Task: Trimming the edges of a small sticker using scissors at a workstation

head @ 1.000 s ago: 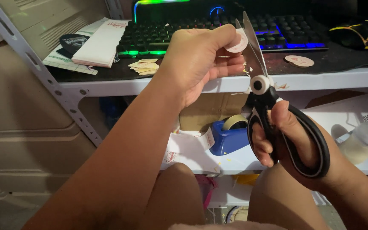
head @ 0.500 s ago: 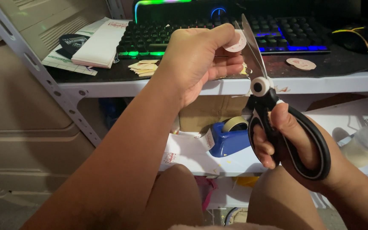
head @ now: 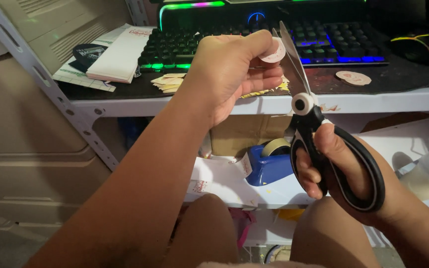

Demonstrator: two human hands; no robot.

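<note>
The left hand (head: 229, 74) is raised in front of the desk edge, fingers curled in tight, pinching a small round paper cutout (head: 274, 51) between thumb and fingertips; the cutout is pale pink and white and sticks out to the right of the hand. The right hand (head: 343, 168) sits lower and nearer, closed around the black handles of a pair of scissors (head: 308, 106), thumb through one loop and fingers through the other. The blades point up and away, nearly closed on each other, and run just beside the right edge of the cutout; whether they touch the paper cannot be told. On the far desk lies a lit keyboard (head: 274, 42), with a small stack of paper pieces (head: 167, 82) to its near left and another round cutout (head: 353, 77) lying to the right. A white booklet (head: 120, 57) rests at the far left. Below the desk, on a lower shelf, a blue tape dispenser (head: 269, 161) stands between the two arms
</note>
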